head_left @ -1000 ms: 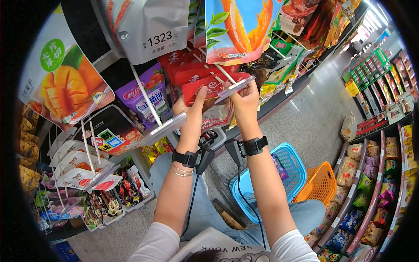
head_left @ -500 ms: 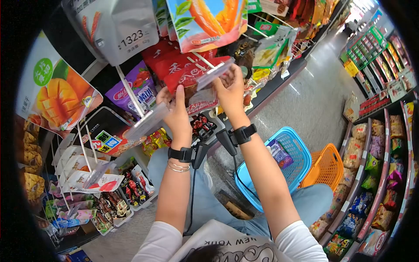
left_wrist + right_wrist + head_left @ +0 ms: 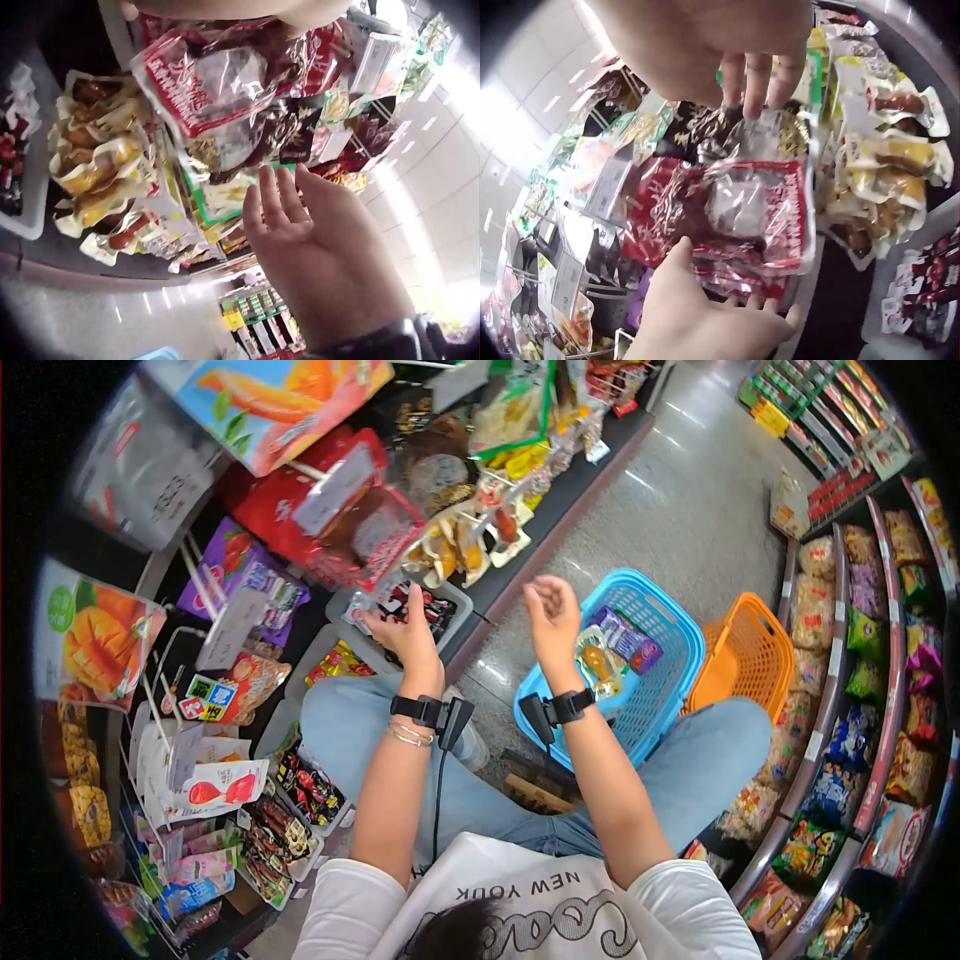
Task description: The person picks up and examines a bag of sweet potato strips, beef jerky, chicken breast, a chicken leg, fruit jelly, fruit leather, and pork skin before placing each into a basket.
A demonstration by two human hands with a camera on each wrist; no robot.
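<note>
My left hand is palm up with fingers loosely spread, just below a hanging red-and-clear vacuum food packet. In the right wrist view, the thumb of that left hand overlaps the lower edge of the red packet. To the right, my right hand is raised near the blue basket, its fingers loosely bent and holding nothing. From the left wrist view, the right hand shows a bare palm. Inside the basket lie a purple snack packet and a clear packet with brown contents.
An orange basket stands beside the blue one. Hanging bags on pegs fill the left rack, including a mango bag. A grey bin of small dark packets sits below. Shelves of snacks line the right.
Both hands have come down off the red packets and moved apart, the right one toward the blue basket. The head view has shifted, and the clear packet now shows in the basket.
</note>
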